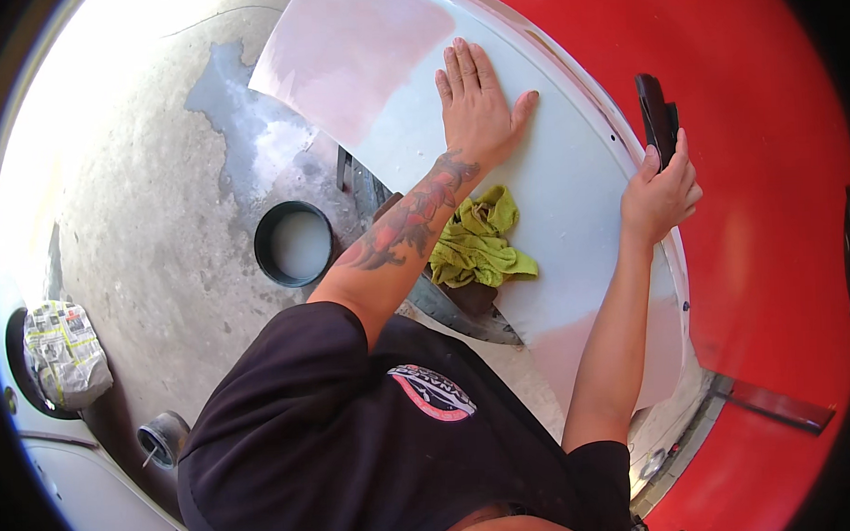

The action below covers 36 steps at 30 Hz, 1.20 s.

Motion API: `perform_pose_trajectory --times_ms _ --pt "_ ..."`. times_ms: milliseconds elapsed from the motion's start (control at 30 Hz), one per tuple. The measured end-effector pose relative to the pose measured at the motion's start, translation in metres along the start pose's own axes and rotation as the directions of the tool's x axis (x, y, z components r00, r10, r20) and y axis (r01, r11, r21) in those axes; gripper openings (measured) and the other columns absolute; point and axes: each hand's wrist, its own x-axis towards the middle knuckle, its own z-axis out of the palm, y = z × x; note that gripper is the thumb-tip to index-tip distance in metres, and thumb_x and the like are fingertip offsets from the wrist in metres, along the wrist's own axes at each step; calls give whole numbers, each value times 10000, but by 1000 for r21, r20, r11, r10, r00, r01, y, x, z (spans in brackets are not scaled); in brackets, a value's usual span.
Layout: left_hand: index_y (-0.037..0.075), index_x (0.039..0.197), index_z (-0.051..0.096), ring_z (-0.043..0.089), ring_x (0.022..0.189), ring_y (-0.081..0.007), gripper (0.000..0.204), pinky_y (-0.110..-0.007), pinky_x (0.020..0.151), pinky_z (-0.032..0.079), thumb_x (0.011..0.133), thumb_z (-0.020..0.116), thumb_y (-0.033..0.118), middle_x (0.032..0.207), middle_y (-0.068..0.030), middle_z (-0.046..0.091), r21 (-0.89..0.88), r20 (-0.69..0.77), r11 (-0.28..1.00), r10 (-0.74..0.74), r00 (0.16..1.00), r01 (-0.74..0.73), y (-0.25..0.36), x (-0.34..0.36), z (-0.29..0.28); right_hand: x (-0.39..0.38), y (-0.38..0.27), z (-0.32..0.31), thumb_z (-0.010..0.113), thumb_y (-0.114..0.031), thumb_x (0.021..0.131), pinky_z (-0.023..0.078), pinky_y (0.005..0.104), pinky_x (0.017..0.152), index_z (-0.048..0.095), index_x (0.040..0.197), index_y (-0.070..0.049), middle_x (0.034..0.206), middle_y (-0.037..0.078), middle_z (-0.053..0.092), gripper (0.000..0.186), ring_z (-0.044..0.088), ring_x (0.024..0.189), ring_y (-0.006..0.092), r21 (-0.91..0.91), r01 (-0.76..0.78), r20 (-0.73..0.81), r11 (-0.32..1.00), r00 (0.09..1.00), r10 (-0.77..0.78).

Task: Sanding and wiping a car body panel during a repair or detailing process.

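Note:
My left hand [478, 114] lies flat on a pale, curved car body panel [568, 214], fingers stretched out toward its far end. The panel is whitish in the middle, with pinkish patches at both ends. My right hand [663, 193] is raised at the panel's right edge, fingers closed round a long, narrow black hand block [659, 117]; its underside and exact kind are hidden. A crumpled yellow-green cloth [485, 245] rests by the panel's left edge, beside my left forearm.
Left of my forearm, a black bucket [264, 257] of cloudy liquid stands on the concrete floor [141, 182], near a wet patch. A red car body [760, 207] runs along the right. Far left are a round thing in printed paper [68, 353] and a small can [164, 438].

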Motion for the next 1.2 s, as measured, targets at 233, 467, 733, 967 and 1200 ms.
perform_pose_trajectory --times_ms 233,467,733,967,1200 --pt "34 1607 258 193 1534 -466 1027 -643 1221 167 900 618 685 1643 -277 233 0 386 965 243 890 -263 7 -99 -75 -2 8 4 626 -311 1028 416 435 947 520 1488 -230 1332 61 641 479 536 1180 293 -9 -16 -8 1000 1000 16" --pt "269 1611 315 329 1443 -446 1072 -737 1138 251 726 872 503 1551 -215 338 48 553 939 258 792 -340 1 -169 -99 -2 10 9 632 -330 1015 407 477 951 523 1479 -221 1322 68 639 489 536 1190 328 -13 21 -37 1000 999 -21" --pt "227 1453 483 453 1278 -440 814 -574 1036 447 719 779 38 1355 -200 445 -129 528 932 353 772 -338 -11 -156 -83 0 14 17 633 -346 1003 413 505 921 547 1457 -216 1295 74 653 480 550 1167 346 8 43 -113 999 993 -42" --pt "193 1341 550 482 1202 -410 729 -469 1007 488 675 792 20 1289 -185 457 -303 201 872 454 868 -385 25 -116 -148 1 13 20 621 -367 1009 400 499 939 553 1458 -239 1301 74 657 472 540 1182 347 36 -35 -123 999 992 39" --pt "52 1418 443 639 1086 -200 681 -351 950 552 778 663 -32 1216 -120 607 -677 196 678 -207 959 285 -92 -139 -270 3 23 7 634 -342 1004 455 474 984 596 1428 -188 1269 109 687 453 592 1118 347 198 -16 -174 980 983 51"
